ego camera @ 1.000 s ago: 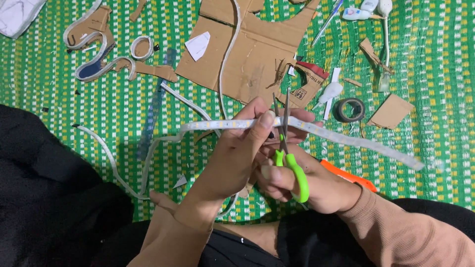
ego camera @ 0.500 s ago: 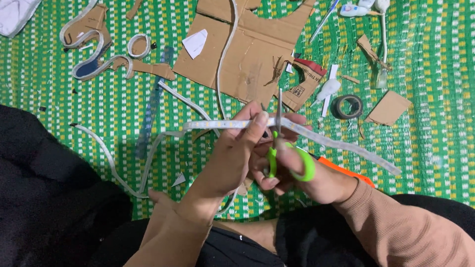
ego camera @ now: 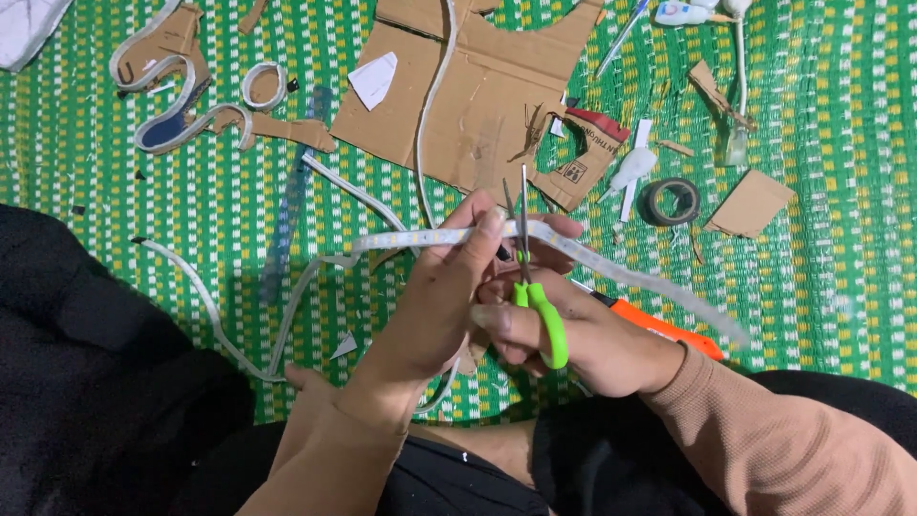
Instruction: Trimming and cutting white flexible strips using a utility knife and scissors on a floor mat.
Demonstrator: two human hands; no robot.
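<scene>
Scissors (ego camera: 531, 277), green-handled, gripped in right hand (ego camera: 573, 334), blades nearly closed across white LED strip (ego camera: 611, 272). Left hand (ego camera: 449, 287) pinches strip just beside blades, above green mat (ego camera: 841, 143). Risk: fingertip nicked, or sagging strip twists, cut goes crooked.

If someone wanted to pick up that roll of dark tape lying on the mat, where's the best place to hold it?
Probably pinch the roll of tape across its ring wall, one finger in the open centre and the thumb outside, coming straight down from above. It lies flat on the green mat, so the hole faces up; its right side looks least crowded.
</scene>
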